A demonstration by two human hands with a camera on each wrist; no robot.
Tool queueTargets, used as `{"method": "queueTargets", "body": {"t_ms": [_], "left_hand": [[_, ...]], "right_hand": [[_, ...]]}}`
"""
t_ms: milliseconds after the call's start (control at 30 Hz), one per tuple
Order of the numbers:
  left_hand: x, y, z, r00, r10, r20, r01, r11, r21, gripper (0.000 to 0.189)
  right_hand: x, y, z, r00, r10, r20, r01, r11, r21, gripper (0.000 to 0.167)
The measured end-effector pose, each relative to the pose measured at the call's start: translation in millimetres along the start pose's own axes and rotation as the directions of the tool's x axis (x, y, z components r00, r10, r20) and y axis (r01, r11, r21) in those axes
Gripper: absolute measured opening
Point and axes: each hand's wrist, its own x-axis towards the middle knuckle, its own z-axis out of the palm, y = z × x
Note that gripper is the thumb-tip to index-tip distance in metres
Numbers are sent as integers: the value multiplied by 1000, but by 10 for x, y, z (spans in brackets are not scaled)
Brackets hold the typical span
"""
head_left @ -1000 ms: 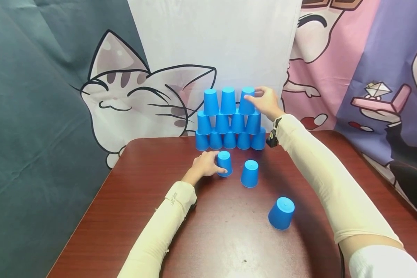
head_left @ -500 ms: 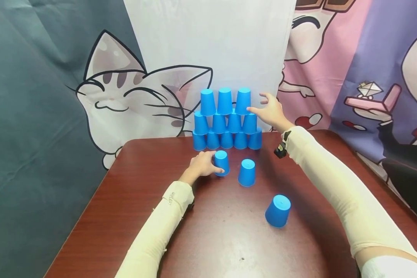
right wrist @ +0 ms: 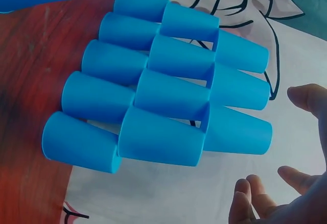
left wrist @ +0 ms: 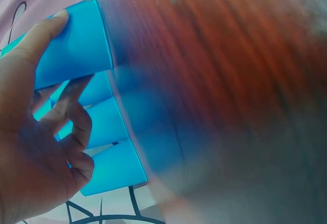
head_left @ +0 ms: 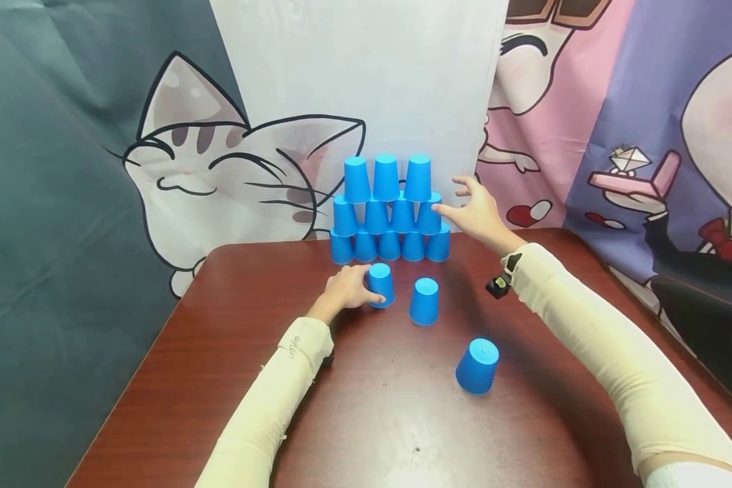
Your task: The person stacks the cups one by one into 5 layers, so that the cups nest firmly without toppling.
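Upside-down blue plastic cups stand in a three-tier stack [head_left: 389, 244] at the table's far edge, with three cups in the top row. In front of it my left hand [head_left: 348, 288] holds a single blue cup [left wrist: 74, 45] upside down on the table, thumb on the near side and fingers round the far side. My right hand [head_left: 480, 215] hovers just right of the stack, fingers spread and holding nothing. The right wrist view shows a gap between its fingers and the top-row cup [right wrist: 239, 130].
Two more upside-down blue cups stand on the brown table [head_left: 232, 379]: one [head_left: 423, 301] right of the held cup, another [head_left: 477, 366] nearer the front. Behind the stack hangs a cloth backdrop [head_left: 427, 81] printed with cartoons.
My right hand has let go of the right-hand top-row cup and moved down and right, away from the stack. My left hand stays on its cup. The head view has shifted slightly.
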Motion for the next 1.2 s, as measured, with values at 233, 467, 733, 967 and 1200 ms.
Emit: {"method": "queueTargets", "body": {"t_ms": [233, 467, 733, 967, 1200], "left_hand": [[45, -4, 0, 1000, -9, 8, 9, 1000, 9, 76], [34, 11, 51, 1000, 8, 30, -9, 1000, 19, 75], [11, 11, 73, 1000, 23, 6, -23, 1000, 10, 75], [-8, -18, 13, 1000, -2, 22, 2, 1000, 16, 78], [-16, -29, 39, 1000, 2, 7, -2, 1000, -5, 75]], "right_hand": [[-10, -20, -52, 1000, 17, 18, -17, 1000, 14, 83], [-96, 14, -92, 999, 32, 6, -32, 999, 27, 84], [-140, 14, -155, 1000, 31, 4, -31, 999, 42, 84], [-94, -26, -121, 999, 39, 38, -40, 998, 38, 83], [-129, 1, -57, 998, 25, 66, -28, 999, 42, 81]]}}
